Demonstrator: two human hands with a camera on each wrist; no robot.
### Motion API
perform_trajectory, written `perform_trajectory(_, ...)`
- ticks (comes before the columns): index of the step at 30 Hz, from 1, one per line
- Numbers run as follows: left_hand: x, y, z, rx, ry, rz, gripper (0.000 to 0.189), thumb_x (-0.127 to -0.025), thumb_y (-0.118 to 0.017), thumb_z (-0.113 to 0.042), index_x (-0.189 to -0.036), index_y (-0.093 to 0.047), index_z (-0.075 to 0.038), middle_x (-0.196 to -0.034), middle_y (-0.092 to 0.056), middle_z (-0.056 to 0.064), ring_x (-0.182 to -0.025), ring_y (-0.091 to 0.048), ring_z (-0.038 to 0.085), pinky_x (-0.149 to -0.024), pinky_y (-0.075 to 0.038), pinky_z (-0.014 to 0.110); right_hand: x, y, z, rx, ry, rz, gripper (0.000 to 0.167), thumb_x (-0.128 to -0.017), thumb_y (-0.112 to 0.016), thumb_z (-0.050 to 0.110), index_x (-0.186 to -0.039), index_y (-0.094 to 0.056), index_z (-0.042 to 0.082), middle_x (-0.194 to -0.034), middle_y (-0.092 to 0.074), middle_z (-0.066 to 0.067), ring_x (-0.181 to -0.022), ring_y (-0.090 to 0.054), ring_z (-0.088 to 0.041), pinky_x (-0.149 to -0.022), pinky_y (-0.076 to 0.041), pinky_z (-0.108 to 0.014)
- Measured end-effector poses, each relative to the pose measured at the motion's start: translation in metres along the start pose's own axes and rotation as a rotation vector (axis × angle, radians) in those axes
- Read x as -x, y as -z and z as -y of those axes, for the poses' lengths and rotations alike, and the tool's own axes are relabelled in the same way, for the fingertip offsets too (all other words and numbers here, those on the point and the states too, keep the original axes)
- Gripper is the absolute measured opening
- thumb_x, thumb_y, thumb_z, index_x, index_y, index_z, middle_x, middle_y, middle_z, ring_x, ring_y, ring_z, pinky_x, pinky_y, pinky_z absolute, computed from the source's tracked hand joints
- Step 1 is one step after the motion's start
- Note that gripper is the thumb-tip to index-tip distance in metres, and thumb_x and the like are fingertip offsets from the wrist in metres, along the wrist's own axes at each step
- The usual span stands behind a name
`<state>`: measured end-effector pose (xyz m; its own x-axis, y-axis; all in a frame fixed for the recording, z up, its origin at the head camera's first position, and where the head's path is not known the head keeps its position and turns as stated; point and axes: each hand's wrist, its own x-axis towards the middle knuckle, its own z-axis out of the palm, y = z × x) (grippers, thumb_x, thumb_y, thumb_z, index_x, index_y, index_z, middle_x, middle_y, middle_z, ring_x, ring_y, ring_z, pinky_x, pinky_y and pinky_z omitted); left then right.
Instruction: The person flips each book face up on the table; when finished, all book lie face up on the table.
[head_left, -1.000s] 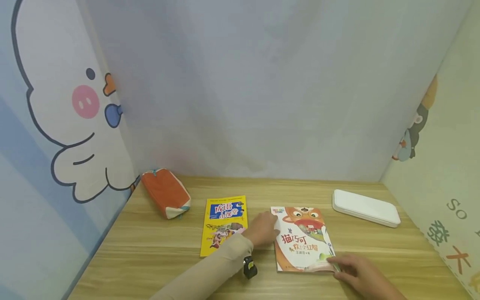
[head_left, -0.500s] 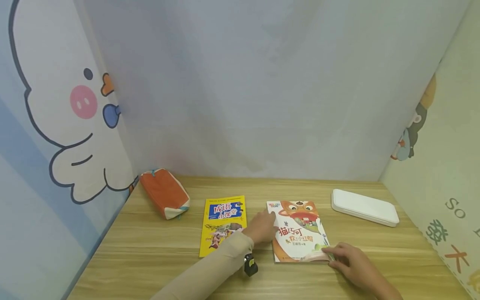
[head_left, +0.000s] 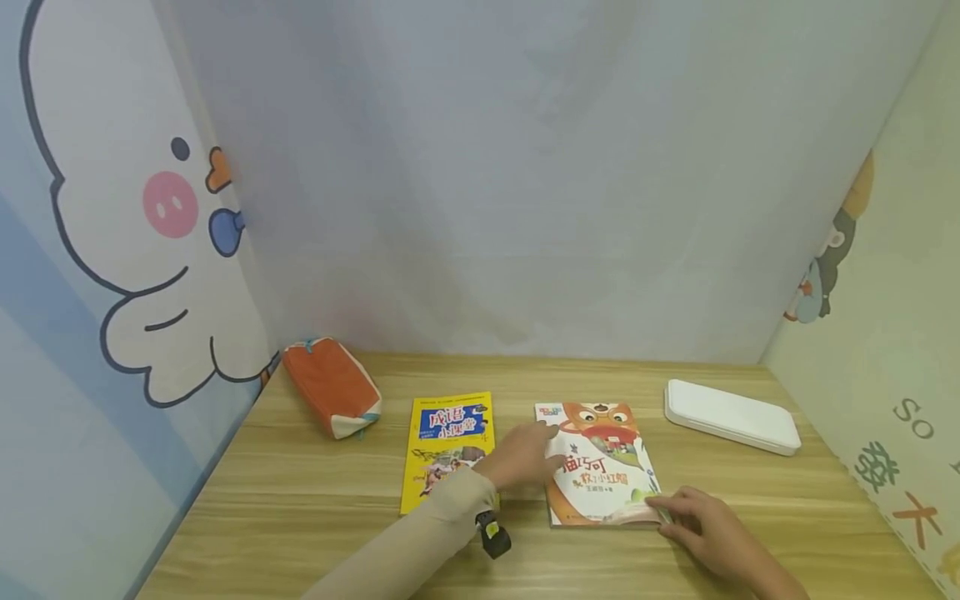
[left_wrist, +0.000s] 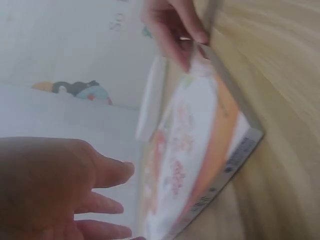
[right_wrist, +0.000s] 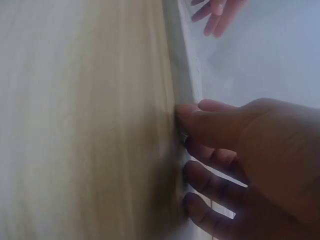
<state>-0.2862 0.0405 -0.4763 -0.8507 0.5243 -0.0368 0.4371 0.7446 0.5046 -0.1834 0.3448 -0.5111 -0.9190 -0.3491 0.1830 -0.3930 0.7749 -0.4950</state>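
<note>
A white picture book point(head_left: 607, 492) with an orange cartoon animal on its cover lies on the wooden table, right of centre. My right hand point(head_left: 705, 527) pinches its near right corner between thumb and fingers, and the cover bends up a little there. At the book's left edge is my left hand point(head_left: 522, 454), fingers extended over the cover's margin. In the left wrist view that hand point(left_wrist: 65, 185) has its thumb and fingers spread apart, with nothing between them. A yellow book point(head_left: 450, 437) with a blue title panel lies under the left forearm, partly hidden by the sleeve.
An orange and white pencil pouch point(head_left: 330, 383) lies at the back left of the wooden table point(head_left: 300, 517). A white case point(head_left: 731, 415) rests at the back right. A grey curtain point(head_left: 495, 183) and printed side walls surround the table.
The picture book has shifted away from me and slightly left, with the right hand following at its corner. The left hand has stayed by the left edge, its wrist turning slightly.
</note>
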Motion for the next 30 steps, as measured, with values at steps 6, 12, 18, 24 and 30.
perform_trajectory(6, 0.024, 0.036, 0.022, -0.060, 0.077, -0.046, 0.057, -0.100, -0.064, -0.040, -0.149, -0.055, -0.012, -0.158, -0.050, 0.013, -0.149, -0.042, 0.036, -0.123, -0.033, 0.054, -0.004, 0.003, 0.001, -0.007, -0.010, 0.044, 0.037, -0.086, -0.080, 0.017, -0.122, -0.075, 0.009, -0.093, -0.061, 0.012, -0.077, -0.043, 0.007, -0.063, -0.044, -0.019)
perform_trajectory(12, 0.046, 0.046, 0.064, -0.008, 0.174, 0.028, 0.067, -0.094, -0.073, -0.043, -0.149, -0.054, -0.011, -0.157, -0.047, 0.017, -0.143, -0.045, 0.042, -0.116, -0.039, 0.061, -0.004, 0.005, 0.002, 0.036, -0.022, 0.044, 0.034, -0.086, -0.080, 0.018, -0.119, -0.076, 0.011, -0.097, -0.065, 0.012, -0.081, -0.045, 0.007, -0.068, -0.046, -0.020)
perform_trajectory(18, 0.055, 0.030, 0.080, -0.082, 0.186, 0.067, 0.073, -0.088, -0.077, -0.049, -0.150, -0.054, -0.017, -0.163, -0.040, 0.014, -0.150, -0.033, 0.046, -0.113, -0.030, 0.076, -0.003, 0.007, -0.003, 0.035, -0.042, 0.060, 0.034, -0.087, -0.079, 0.019, -0.120, -0.076, 0.012, -0.097, -0.063, 0.012, -0.080, -0.046, 0.007, -0.068, -0.047, -0.020)
perform_trajectory(24, 0.062, 0.023, 0.086, -0.087, 0.147, 0.021, 0.075, -0.089, -0.077, -0.050, -0.151, -0.053, -0.016, -0.164, -0.039, 0.016, -0.152, -0.028, 0.049, -0.113, -0.024, 0.081, -0.001, 0.004, -0.004, 0.032, -0.048, 0.058, 0.034, -0.087, -0.079, 0.018, -0.121, -0.076, 0.012, -0.099, -0.065, 0.010, -0.081, -0.047, 0.008, -0.069, -0.048, -0.020)
perform_trajectory(30, 0.069, 0.022, 0.089, -0.079, 0.114, -0.001, 0.071, -0.091, -0.075, -0.050, -0.150, -0.054, -0.016, -0.164, -0.040, 0.015, -0.152, -0.028, 0.049, -0.113, -0.023, 0.081, -0.001, 0.003, -0.002, 0.021, -0.029, 0.018, 0.034, -0.086, -0.079, 0.014, -0.120, -0.076, 0.011, -0.099, -0.065, 0.009, -0.081, -0.046, 0.008, -0.068, -0.047, -0.019)
